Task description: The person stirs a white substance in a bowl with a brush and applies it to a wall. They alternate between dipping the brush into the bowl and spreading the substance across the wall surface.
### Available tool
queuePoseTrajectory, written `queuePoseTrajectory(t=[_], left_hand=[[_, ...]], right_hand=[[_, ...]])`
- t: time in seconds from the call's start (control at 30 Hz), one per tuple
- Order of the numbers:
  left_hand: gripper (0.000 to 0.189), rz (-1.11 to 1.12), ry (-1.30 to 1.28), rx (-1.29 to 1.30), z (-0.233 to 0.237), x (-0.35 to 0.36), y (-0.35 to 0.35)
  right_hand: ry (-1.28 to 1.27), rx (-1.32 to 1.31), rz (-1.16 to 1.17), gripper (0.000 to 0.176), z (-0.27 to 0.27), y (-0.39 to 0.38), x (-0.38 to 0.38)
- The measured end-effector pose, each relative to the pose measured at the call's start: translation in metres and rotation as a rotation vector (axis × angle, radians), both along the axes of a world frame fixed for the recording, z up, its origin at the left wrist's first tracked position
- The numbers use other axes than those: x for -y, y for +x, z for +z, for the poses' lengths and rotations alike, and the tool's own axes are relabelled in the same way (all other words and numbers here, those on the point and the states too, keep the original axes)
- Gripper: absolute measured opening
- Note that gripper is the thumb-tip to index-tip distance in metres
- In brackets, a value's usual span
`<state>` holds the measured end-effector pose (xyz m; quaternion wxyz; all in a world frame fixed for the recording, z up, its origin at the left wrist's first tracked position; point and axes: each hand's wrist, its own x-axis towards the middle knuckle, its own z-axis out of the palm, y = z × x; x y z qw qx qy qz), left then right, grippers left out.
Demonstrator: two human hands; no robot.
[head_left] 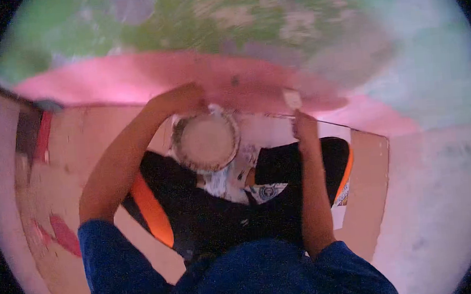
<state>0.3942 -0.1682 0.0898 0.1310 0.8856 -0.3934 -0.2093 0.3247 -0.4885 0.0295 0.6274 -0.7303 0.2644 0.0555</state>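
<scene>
My left hand (188, 98) is bent over the far rim of a round bucket (236, 138), with its fingers curled down at the edge. Pale, thick material (208, 137) shows inside, and the rim is crusted with it. On the right, my right hand (304, 126) is closed around a small flat tool (292, 99) with a wide, pale head. The head points up towards the pink lower band of the wall (264, 84). Motion blur hides the tool's finer details.
Ahead stands a wall with green, grey and pink patches (225, 20). My crossed legs (287, 168) frame the bucket from both sides. Printed paper (269, 192) lies beneath me on tan floor sheeting (373, 175). A pinkish-red piece (64, 235) lies at left.
</scene>
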Motion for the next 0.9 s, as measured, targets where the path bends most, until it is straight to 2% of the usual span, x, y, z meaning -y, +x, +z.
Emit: queuePoseTrajectory(t=[0.03,0.13,0.17,0.23,0.3,0.37,0.47,0.53,0.57,0.67,0.73,0.77,0.83,0.87,0.9], left_hand=[[0.032,-0.011,-0.025,0.004,-0.004,-0.003,0.001],[0.039,0.029,-0.043,-0.063,0.006,-0.012,0.0],[0.039,0.05,-0.046,-0.083,0.003,-0.015,0.001],[0.043,0.158,-0.1,-0.007,0.001,-0.019,0.003],[0.042,0.211,-0.048,-0.081,0.013,-0.019,0.001],[0.042,0.269,0.0,-0.145,0.014,-0.02,0.003],[0.037,0.206,-0.025,-0.101,-0.009,-0.026,0.019],[0.032,0.172,0.217,-0.032,-0.023,-0.031,0.03],[0.032,0.182,0.218,-0.034,-0.031,-0.036,0.033],[0.03,0.219,0.346,0.072,-0.043,-0.057,0.038],[0.027,-0.004,0.392,0.247,-0.059,-0.072,0.05],[0.026,0.154,0.327,0.202,-0.052,-0.071,0.047],[0.026,0.419,0.264,-0.045,-0.017,-0.056,0.042],[0.027,0.529,0.275,-0.248,0.0,-0.048,0.044],[0.027,0.5,0.27,-0.221,-0.012,-0.05,0.051]], right_hand=[[0.086,-0.043,0.053,0.023,0.027,-0.012,-0.01],[-0.188,-0.261,0.464,0.021,0.037,-0.016,-0.027],[-0.189,-0.281,0.486,0.021,0.024,-0.012,-0.035],[-0.784,0.503,1.026,0.021,-0.025,0.002,-0.053],[-0.879,0.425,1.125,0.021,-0.093,0.017,-0.081],[-1.041,0.173,1.3,0.021,-0.068,0.015,-0.138],[-1.094,0.215,1.371,0.022,-0.129,0.011,-0.17],[-1.134,0.222,1.417,0.021,-0.129,0.008,-0.176],[-1.17,0.222,1.449,0.021,-0.129,0.006,-0.177],[-1.142,0.125,1.351,0.019,-0.096,0.005,-0.177],[-1.135,0.173,1.303,0.018,-0.058,-0.007,-0.162],[-1.124,0.223,1.258,0.016,-0.045,-0.014,-0.148],[-1.193,0.121,1.23,0.02,-0.054,-0.031,-0.127],[-1.212,0.114,1.19,0.02,-0.056,-0.038,-0.116],[-1.167,0.094,1.2,0.024,-0.057,-0.044,-0.107]])
